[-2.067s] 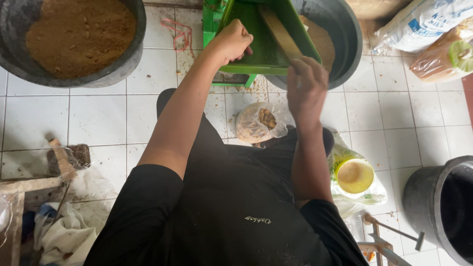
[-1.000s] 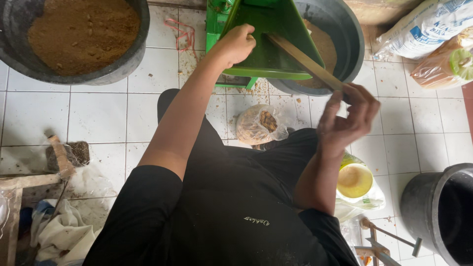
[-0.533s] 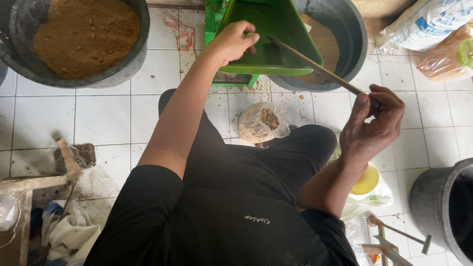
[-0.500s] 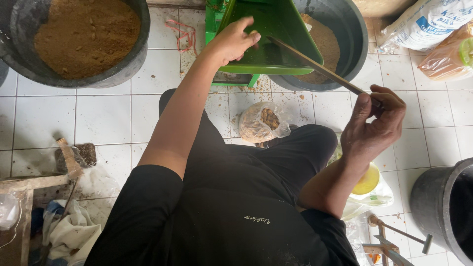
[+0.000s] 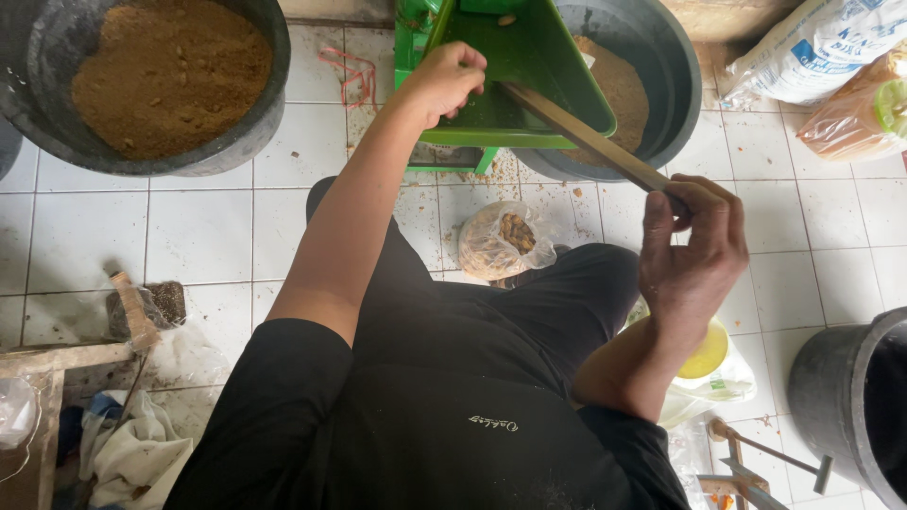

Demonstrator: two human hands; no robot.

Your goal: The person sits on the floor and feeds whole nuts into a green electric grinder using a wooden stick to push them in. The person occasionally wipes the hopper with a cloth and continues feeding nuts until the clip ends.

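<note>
Left hand point(image 5: 444, 80): at 12 o'clock, fingers curled over the near rim of the green hopper point(image 5: 529, 57). Right hand point(image 5: 694, 250): at 3 o'clock, fingers closed around the near end of a wooden stick point(image 5: 586, 137). Stick: slants from the right hand toward 11 o'clock, far end inside the hopper. Hopper: overhangs a grey tub point(image 5: 661, 85) of brown meal at 1 o'clock. Second tub point(image 5: 161, 85), same meal: 10 o'clock. Clear bag of nuts point(image 5: 505, 241): on the tiled floor point(image 5: 227, 236) at centre, just below the hopper, against the knee. Yellow-lidded jar point(image 5: 707, 354): under the right wrist, 4 o'clock. Hammer point(image 5: 132, 307): 8 o'clock. Dark bucket point(image 5: 855, 397): 4 o'clock edge.
</note>
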